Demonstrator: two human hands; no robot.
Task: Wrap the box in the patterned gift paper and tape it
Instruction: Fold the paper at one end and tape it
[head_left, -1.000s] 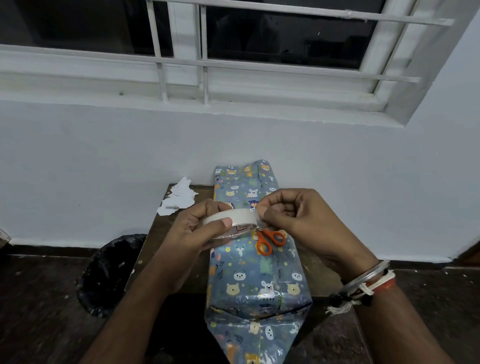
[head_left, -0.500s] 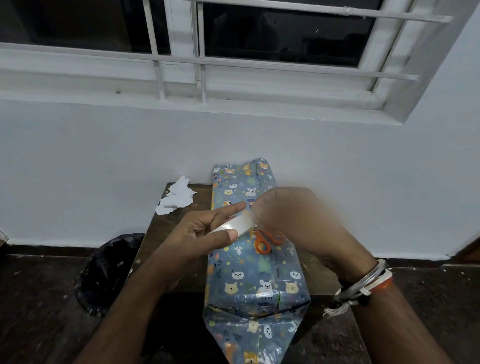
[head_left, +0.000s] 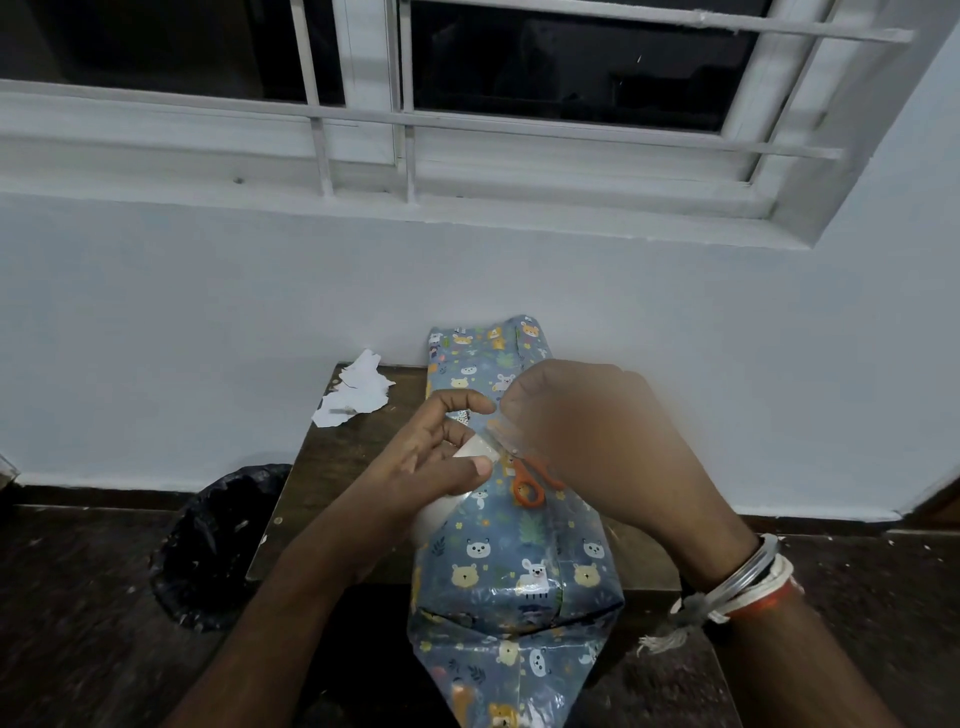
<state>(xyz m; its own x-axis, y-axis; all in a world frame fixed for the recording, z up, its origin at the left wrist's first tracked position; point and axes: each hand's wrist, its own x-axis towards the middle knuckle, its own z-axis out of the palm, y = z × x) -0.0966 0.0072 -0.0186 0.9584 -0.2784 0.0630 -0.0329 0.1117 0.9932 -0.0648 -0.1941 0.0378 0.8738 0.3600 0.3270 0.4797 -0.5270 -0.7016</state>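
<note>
The box wrapped in blue animal-patterned paper (head_left: 511, 566) lies lengthwise on the small brown table (head_left: 332, 467), its near paper end hanging open over the table edge. My left hand (head_left: 431, 457) grips a white tape roll (head_left: 475, 451) above the box. My right hand (head_left: 597, 441), blurred by motion, pinches the free end of the clear tape strip (head_left: 501, 434) just right of the roll. Orange-handled scissors (head_left: 530, 488) lie on top of the box, partly hidden under my right hand.
Torn white paper scraps (head_left: 356, 397) lie at the table's far left corner against the wall. A black bin (head_left: 218, 540) stands on the dark floor left of the table. A barred window runs above.
My right hand has pulled a short strip of tape off the roll toward the right. My left hand tilted the roll and dropped a little. The box and scissors stayed put.
</note>
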